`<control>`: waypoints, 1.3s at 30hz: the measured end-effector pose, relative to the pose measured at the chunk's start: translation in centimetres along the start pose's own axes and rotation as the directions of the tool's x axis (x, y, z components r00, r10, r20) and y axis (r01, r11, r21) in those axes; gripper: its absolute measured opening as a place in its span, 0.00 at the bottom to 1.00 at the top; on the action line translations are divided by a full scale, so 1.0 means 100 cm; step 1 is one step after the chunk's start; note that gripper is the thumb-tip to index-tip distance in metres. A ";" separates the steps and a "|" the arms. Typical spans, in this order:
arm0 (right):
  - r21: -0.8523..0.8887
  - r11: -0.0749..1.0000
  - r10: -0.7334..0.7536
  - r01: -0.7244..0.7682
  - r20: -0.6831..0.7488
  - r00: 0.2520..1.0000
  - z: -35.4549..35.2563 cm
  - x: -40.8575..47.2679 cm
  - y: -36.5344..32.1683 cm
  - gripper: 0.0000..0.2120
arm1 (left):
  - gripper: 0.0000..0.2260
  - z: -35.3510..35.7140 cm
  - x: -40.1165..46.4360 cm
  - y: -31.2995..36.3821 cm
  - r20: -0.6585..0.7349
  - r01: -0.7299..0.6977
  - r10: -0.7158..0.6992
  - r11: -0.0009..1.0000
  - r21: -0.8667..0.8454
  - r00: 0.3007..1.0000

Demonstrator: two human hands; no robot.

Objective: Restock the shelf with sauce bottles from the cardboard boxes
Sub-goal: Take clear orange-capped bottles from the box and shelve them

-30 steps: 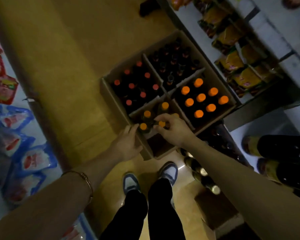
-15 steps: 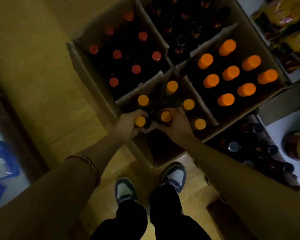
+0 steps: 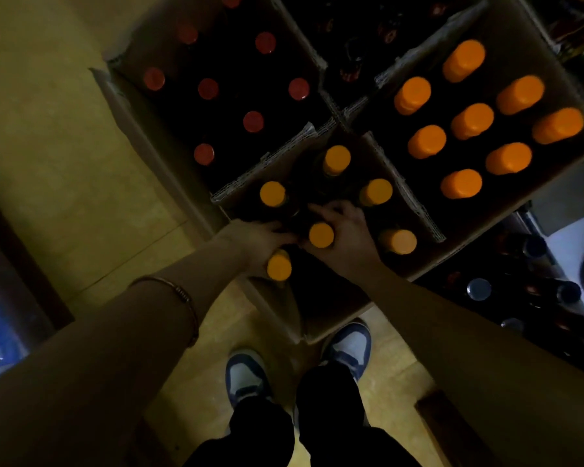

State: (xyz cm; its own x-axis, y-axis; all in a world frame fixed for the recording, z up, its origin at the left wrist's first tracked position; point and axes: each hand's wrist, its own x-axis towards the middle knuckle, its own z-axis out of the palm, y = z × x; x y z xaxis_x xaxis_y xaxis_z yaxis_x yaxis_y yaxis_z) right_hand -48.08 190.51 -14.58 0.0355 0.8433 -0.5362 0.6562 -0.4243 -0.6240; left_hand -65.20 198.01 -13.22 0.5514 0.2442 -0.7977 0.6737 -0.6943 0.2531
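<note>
We stand over four cardboard boxes [image 3: 169,156] set together on the floor, and we read them from left to right.

At far left, the red-cap bottles [image 3: 208,88] fill their box in loose rows; none is in a hand. Next to them at the far middle sits a box of dark bottles [image 3: 351,62], too dim to count.

Near the middle is the box we are working from. Our left hand [image 3: 257,241] reaches over its near-left edge, and its fingers curl round the neck of one yellow-cap bottle [image 3: 279,265], whose cap shows just below the palm. Just right of it, our right hand [image 3: 344,230] wraps another bottle [image 3: 321,235], whose cap shows against the fingers. So each hand grips a bottle. Whether either one has left the box bottom we cannot tell; both sit inside the box walls. Four more yellow caps [image 3: 337,160] stand around the hands, and the near end of this box is bare, so part of it looks already drawn down.

At right, the orange-cap bottles [image 3: 472,120] stand nine to the box, seemingly untouched.

Lowest right, a dark shelf [image 3: 573,237] holds capped bottles [image 3: 478,288] on their level, near the boxes.

Our judgement: the restocking is under way but far from done. Three boxes look close to full, the near one holds six, and the two in hand have yet to be carried right to the shelf.
</note>
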 end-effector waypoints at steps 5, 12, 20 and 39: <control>-0.017 0.999 -0.050 0.049 -0.083 0.995 0.010 -0.003 0.007 0.24 | 0.34 0.006 0.008 0.004 -0.041 -0.046 0.044 0.998 -0.031 0.998; 0.158 0.986 -0.057 0.057 -0.005 0.998 -0.015 -0.011 -0.003 0.14 | 0.22 0.005 -0.001 0.012 -0.027 -0.085 0.081 0.961 -0.263 0.996; 0.178 0.980 -0.063 0.093 -0.167 0.984 -0.053 -0.067 -0.028 0.14 | 0.15 -0.008 -0.042 0.056 -0.171 -0.159 0.055 0.709 -0.688 0.984; 0.041 0.999 -0.015 0.036 -0.425 0.905 -0.306 -0.293 -0.207 0.25 | 0.14 -0.240 -0.309 0.168 -0.544 -0.399 -0.008 0.672 -0.624 0.839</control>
State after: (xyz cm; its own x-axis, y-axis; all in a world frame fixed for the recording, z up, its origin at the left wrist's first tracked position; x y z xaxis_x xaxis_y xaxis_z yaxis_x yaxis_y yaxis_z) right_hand -39.65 184.67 31.42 0.3424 0.9098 -0.2344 0.6258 -0.4069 -0.6655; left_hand -59.12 195.07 28.83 0.7251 0.5788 -0.3732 0.5398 -0.1410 0.8299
